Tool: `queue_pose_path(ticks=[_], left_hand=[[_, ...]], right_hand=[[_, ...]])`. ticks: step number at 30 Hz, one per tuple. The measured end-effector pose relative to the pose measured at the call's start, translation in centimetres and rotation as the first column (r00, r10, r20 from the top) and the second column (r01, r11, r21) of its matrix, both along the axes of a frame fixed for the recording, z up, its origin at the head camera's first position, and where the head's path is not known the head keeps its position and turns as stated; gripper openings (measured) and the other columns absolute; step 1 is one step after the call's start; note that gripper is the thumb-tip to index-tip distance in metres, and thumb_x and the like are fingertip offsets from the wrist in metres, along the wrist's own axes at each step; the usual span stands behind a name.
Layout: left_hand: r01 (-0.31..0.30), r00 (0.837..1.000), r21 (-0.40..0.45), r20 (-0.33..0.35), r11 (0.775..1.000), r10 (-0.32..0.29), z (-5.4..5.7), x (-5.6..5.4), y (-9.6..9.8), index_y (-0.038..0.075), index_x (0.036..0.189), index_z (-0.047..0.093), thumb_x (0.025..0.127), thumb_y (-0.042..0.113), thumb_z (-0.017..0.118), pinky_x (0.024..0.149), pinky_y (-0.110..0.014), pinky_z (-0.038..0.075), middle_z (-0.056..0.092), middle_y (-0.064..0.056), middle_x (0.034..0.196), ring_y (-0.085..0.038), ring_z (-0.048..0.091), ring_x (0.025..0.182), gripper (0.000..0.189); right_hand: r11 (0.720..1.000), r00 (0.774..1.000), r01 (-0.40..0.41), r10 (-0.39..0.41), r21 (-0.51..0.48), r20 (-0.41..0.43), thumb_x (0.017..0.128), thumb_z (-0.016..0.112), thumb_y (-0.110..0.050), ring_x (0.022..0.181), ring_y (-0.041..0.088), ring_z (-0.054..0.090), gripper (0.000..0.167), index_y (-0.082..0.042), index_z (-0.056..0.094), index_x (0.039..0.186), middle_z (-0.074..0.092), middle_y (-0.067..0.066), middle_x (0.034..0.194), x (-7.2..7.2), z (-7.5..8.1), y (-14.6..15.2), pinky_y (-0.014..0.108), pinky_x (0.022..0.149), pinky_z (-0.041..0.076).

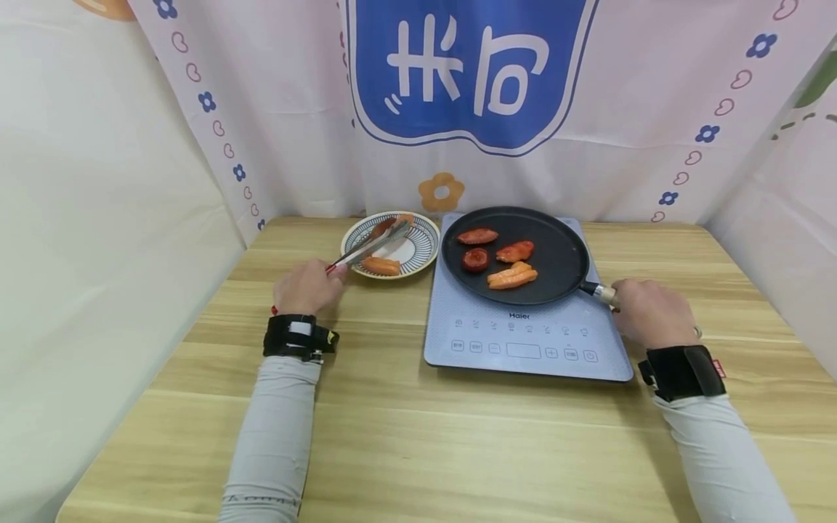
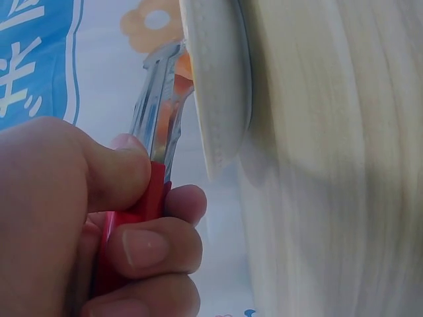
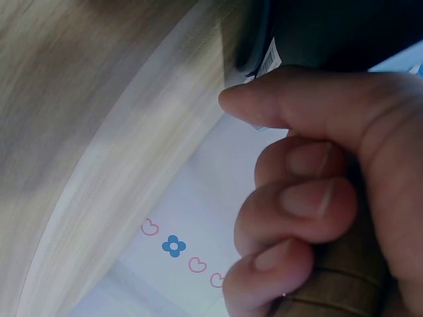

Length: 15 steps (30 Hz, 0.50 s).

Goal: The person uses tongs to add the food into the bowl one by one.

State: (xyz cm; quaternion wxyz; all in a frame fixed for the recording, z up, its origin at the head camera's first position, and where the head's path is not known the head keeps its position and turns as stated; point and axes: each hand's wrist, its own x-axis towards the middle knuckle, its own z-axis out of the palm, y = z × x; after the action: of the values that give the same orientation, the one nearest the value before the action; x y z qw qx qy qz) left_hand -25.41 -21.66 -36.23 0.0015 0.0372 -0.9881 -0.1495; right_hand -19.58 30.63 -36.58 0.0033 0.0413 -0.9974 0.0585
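My left hand [image 1: 310,287] grips the red handles of metal tongs [image 1: 374,245], thumb on one side and fingers curled on the other. The tongs reach over a patterned plate [image 1: 426,254]. An orange sausage-like piece [image 1: 381,266] lies at the plate's near side, and more orange and reddish food shows by the tong tips. In the left wrist view an orange piece [image 2: 184,68] appears at the tongs' [image 2: 153,105] far end; I cannot tell whether they pinch it. My right hand [image 1: 654,312] wraps round the wooden handle [image 3: 337,288] of a black frying pan [image 1: 559,254].
The pan sits on a Haier induction cooker [image 1: 523,363] with touch buttons along its front. Inside the pan are a round red piece [image 1: 475,259], two reddish scored pieces and an orange piece [image 1: 512,276]. Behind the wooden table [image 1: 418,450] hangs a printed curtain [image 1: 288,131].
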Motion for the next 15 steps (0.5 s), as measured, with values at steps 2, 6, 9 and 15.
queue_pose_path(ticks=[2,6,9,15], left_hand=[[0.001,1.000,0.009,-0.002,1.000,-0.001,0.11,0.04,0.03,0.015,0.069,0.046,0.109,0.054,0.041,0.054,-0.036,0.035,0.044,-0.002,0.064,-0.023,0.048,0.058,0.056],[0.003,1.000,0.019,-0.014,1.000,-0.003,0.34,0.06,0.12,0.016,0.068,0.044,0.109,0.054,0.043,0.053,-0.035,0.033,0.043,-0.001,0.063,-0.022,0.046,0.057,0.056],[0.008,1.000,0.016,-0.019,1.000,-0.008,0.52,0.10,0.14,0.015,0.068,0.044,0.109,0.054,0.043,0.054,-0.035,0.033,0.044,-0.002,0.064,-0.022,0.047,0.058,0.056],[0.012,1.000,0.008,-0.016,1.000,-0.012,0.70,0.16,0.11,0.015,0.070,0.046,0.109,0.054,0.041,0.054,-0.035,0.034,0.046,-0.003,0.066,-0.023,0.048,0.059,0.056]], right_hand=[[1.000,1.000,-0.002,0.002,-0.002,-0.001,0.088,0.073,-0.003,0.067,0.027,0.054,0.011,0.001,0.070,0.098,0.064,0.011,0.077,0.02,0.04,0.01,0.039,0.055,0.042],[1.000,1.000,-0.007,0.007,-0.005,-0.008,0.088,0.073,-0.003,0.066,0.027,0.054,0.011,0.001,0.071,0.098,0.064,0.011,0.076,0.07,0.09,0.01,0.039,0.054,0.042],[1.000,1.000,-0.006,0.006,-0.008,-0.009,0.088,0.073,-0.004,0.066,0.027,0.054,0.011,0.000,0.071,0.098,0.064,0.011,0.076,0.07,0.12,0.01,0.040,0.054,0.042],[1.000,1.000,-0.002,0.002,-0.009,-0.001,0.088,0.073,-0.003,0.067,0.028,0.054,0.010,0.000,0.070,0.097,0.063,0.011,0.076,0.08,0.17,-0.06,0.040,0.056,0.042]])
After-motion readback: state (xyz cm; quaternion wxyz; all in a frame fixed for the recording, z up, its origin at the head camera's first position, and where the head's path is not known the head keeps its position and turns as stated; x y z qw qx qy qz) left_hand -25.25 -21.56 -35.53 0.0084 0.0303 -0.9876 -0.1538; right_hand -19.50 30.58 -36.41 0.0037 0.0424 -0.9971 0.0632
